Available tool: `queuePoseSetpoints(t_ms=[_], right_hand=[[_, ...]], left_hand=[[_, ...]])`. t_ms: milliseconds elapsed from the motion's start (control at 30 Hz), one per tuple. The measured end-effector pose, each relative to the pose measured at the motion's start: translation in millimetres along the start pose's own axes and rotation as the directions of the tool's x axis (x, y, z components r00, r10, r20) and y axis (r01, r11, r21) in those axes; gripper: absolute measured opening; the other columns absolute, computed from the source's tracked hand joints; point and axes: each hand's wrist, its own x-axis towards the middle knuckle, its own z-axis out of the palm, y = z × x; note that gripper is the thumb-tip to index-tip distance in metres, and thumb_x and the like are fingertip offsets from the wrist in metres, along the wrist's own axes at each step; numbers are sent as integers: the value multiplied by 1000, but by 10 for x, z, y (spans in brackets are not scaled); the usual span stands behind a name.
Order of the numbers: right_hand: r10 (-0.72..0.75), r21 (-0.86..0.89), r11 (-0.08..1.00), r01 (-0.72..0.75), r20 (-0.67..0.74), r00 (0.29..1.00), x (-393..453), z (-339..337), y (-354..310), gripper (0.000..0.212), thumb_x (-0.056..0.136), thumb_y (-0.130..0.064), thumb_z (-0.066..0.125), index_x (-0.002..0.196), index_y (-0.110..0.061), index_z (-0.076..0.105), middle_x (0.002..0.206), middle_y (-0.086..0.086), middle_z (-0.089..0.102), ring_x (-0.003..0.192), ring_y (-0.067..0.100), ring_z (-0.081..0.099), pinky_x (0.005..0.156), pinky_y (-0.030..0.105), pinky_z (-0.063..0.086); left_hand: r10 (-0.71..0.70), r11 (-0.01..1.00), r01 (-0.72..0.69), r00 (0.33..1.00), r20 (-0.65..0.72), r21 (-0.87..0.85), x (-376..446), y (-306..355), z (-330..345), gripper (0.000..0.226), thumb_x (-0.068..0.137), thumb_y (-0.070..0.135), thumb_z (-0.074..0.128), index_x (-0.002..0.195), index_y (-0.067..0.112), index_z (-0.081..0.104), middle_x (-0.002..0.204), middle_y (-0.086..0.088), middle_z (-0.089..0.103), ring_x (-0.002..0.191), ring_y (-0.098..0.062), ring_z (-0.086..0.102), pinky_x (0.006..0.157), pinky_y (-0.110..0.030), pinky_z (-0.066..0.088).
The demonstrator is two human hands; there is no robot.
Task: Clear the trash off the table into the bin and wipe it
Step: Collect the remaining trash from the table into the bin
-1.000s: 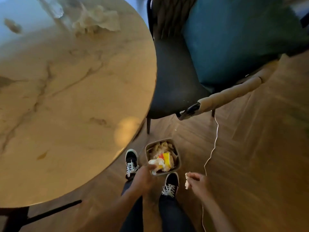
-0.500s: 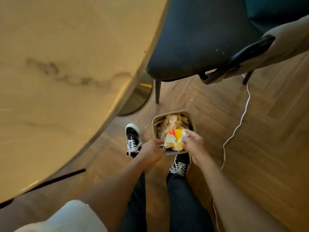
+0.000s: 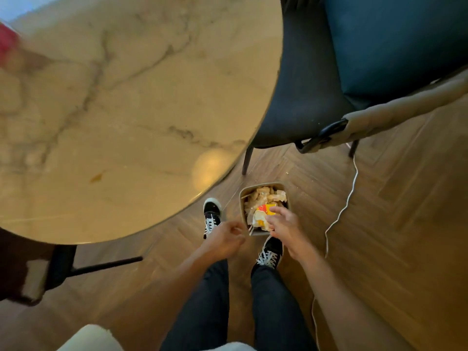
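Observation:
A small square bin stands on the wooden floor between my shoes, just off the table's edge. It is full of crumpled paper, with a yellow and red wrapper on top. My right hand hovers over the bin's near side, its relaxed fingers touching the wrapper. My left hand hangs left of the bin, apart from it, with loosely curled fingers that hold nothing. The round marble table fills the upper left and bears a small brown stain.
A dark chair with a teal cushion stands right of the table, close behind the bin. A white cable trails across the floor on the right. A blurred red thing sits at the table's far left. Another chair stands lower left.
My left hand has drawn back from the bin's rim. My right hand stays over the wrapper with its fingers looser. The view has lifted, showing more of the table top.

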Motion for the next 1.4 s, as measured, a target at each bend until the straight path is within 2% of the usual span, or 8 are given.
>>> queuePoseSetpoints(t_ms=[200, 333, 467, 600, 833, 1000, 1133, 1400], right_hand=[[-154, -54, 987, 153, -6, 988, -714, 58, -557, 16, 93, -18, 58, 106, -28, 58, 110, 1, 63, 98, 16, 61, 82, 35, 54], [-264, -113, 959, 261, -4, 965, -1060, 117, -978, 25, 95, -18, 56, 118, -25, 57, 103, -5, 61, 95, 11, 61, 81, 30, 54], [-429, -303, 867, 395, -51, 902, -1189, 191, -1568, 30, 94, -20, 52, 123, -23, 57, 111, -4, 62, 100, 13, 59, 80, 27, 48], [-541, -378, 788, 485, -51, 840, -1135, 269, -2259, 29, 92, -22, 55, 121, -20, 60, 104, 3, 65, 94, 16, 61, 81, 30, 50], [-605, -480, 719, 503, -74, 793, -758, 591, -3294, 30, 93, -15, 54, 123, -16, 59, 96, 1, 61, 91, 17, 57, 81, 30, 46], [-648, -576, 653, 492, -88, 756, -396, 838, -3841, 35, 91, -15, 54, 125, -20, 61, 123, 7, 59, 106, 20, 56, 91, 29, 44], [-718, -677, 511, 530, 3, 696, -103, 1029, -4158, 39, 90, -14, 55, 127, -23, 61, 143, 6, 42, 112, 21, 56, 99, 27, 40], [-698, -850, 272, 450, 148, 701, 417, 1281, -4657, 54, 86, -8, 46, 138, -21, 48, 158, 3, 18, 129, 30, 46, 100, 33, 42]], left_hand=[[63, 998, -64, 996, -60, -6, -618, 319, -245, 24, 91, 23, 58, 112, 33, 60, 106, 7, 63, 99, -11, 60, 94, -30, 49], [184, 982, -186, 981, -69, -31, -899, 532, -453, 26, 93, 22, 59, 119, 22, 60, 103, 6, 63, 92, -3, 59, 84, -17, 48], [258, 955, -270, 961, -103, -120, -1041, 758, -829, 20, 87, 16, 65, 100, 31, 66, 96, 4, 66, 91, -12, 63, 87, -32, 54], [343, 923, -361, 929, -141, -135, -1047, 1013, -1475, 20, 91, 16, 63, 109, 24, 67, 100, 7, 67, 84, -3, 61, 70, -14, 45], [413, 887, -459, 841, -349, -58, -567, 1679, -2892, 17, 90, 11, 63, 104, 20, 67, 95, 1, 66, 80, -8, 58, 71, -17, 46], [435, 877, -476, 729, -528, 66, 35, 2183, -3753, 17, 83, 14, 67, 99, 22, 68, 91, 4, 67, 81, -11, 62, 86, -32, 52], [431, 884, -440, 643, -632, 156, 382, 2457, -4130, 37, 80, 14, 67, 117, 15, 59, 113, -4, 64, 96, -22, 63, 80, -24, 43], [395, 913, -366, 691, -606, 179, 836, 2548, -4361, 64, 84, 20, 66, 142, 17, 38, 137, -12, 52, 126, -29, 48, 99, -31, 37]])
